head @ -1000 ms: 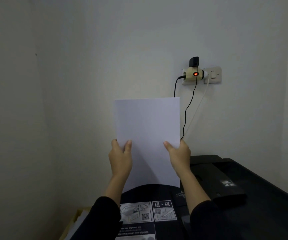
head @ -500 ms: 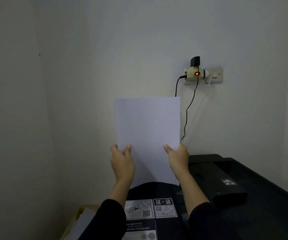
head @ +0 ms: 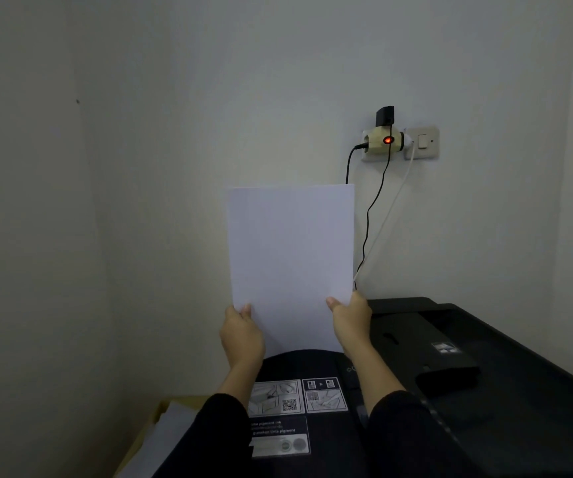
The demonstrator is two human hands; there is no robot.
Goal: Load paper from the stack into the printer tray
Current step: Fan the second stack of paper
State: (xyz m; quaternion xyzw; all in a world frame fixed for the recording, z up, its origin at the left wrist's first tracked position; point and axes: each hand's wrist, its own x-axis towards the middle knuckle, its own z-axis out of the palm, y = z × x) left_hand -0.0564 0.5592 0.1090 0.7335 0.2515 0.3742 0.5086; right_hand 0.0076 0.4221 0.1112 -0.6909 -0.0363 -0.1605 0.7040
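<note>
White paper (head: 291,257) stands upright above the rear of the black printer (head: 450,381). My left hand (head: 242,334) pinches its lower left edge, thumb on the front. My right hand (head: 350,322) pinches the lower right edge the same way. The sheet's bottom edge sits behind the raised black flap (head: 299,367), which carries instruction stickers. The tray slot itself is hidden behind that flap. The paper stack (head: 166,439) lies in a tan box at the lower left.
A wall socket adapter (head: 383,141) with a red light hangs on the wall above the printer. Black and white cables (head: 369,219) drop from it behind the paper's right edge. Walls close in at left and back.
The paper and both hands have sunk a little lower towards the printer's rear, and my hands have slid nearer the sheet's bottom corners.
</note>
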